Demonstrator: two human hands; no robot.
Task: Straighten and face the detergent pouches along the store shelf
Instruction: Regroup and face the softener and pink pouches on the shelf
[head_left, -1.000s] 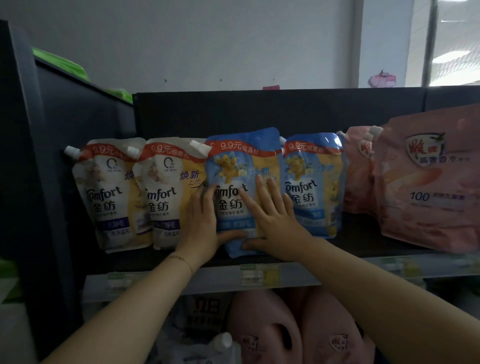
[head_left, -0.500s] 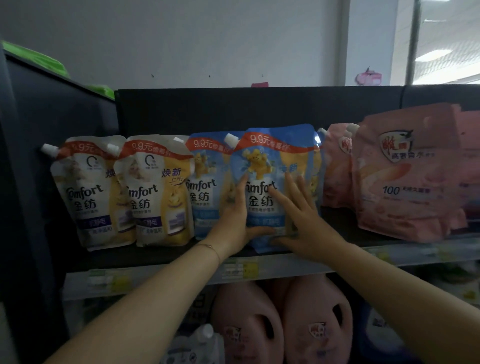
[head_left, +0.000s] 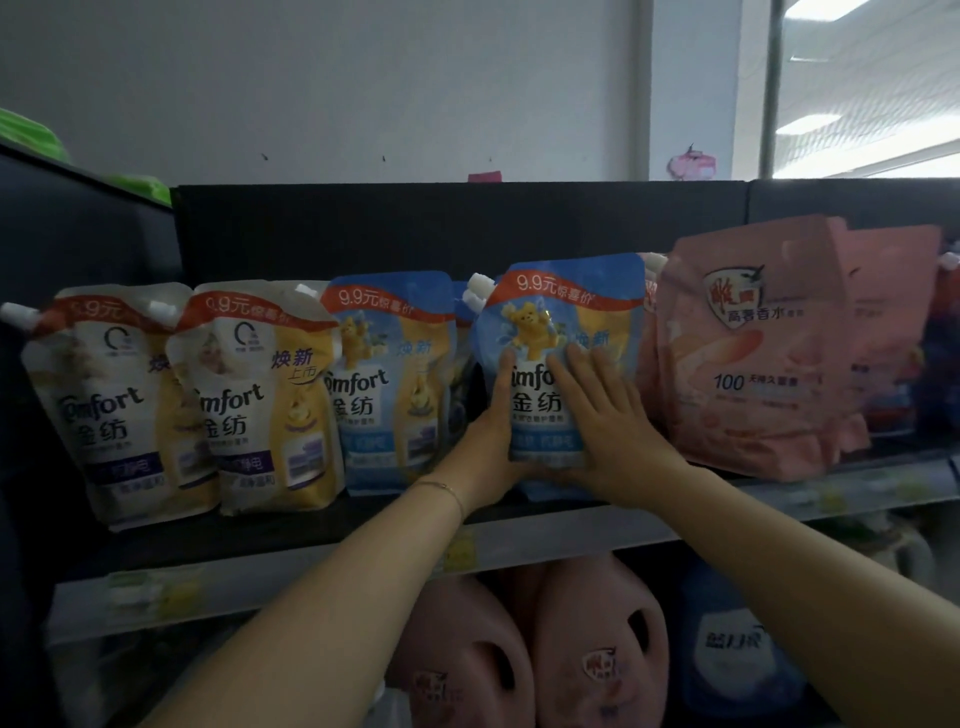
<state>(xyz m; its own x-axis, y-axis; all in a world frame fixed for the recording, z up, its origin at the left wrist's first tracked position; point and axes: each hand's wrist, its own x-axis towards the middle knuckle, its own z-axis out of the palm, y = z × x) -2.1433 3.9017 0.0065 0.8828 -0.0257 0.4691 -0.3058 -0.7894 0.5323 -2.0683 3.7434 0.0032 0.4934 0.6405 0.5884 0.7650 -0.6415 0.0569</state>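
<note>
You are pressing left hand (head_left: 485, 431) and right hand (head_left: 613, 426), fingers straight, against blue pouch (head_left: 566, 306) standing on shelf (head_left: 311, 535) middle, label facing out. Cream pouches (head_left: 104, 395) leaning, overlapping; pink pouches (head_left: 753, 353) sagging: likely remaining for straightening.

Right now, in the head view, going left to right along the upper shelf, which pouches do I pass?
left white-and-yellow Comfort pouch, right white-and-yellow Comfort pouch, left blue Comfort pouch, right blue Comfort pouch, front pink pouch, rear pink pouch
</note>
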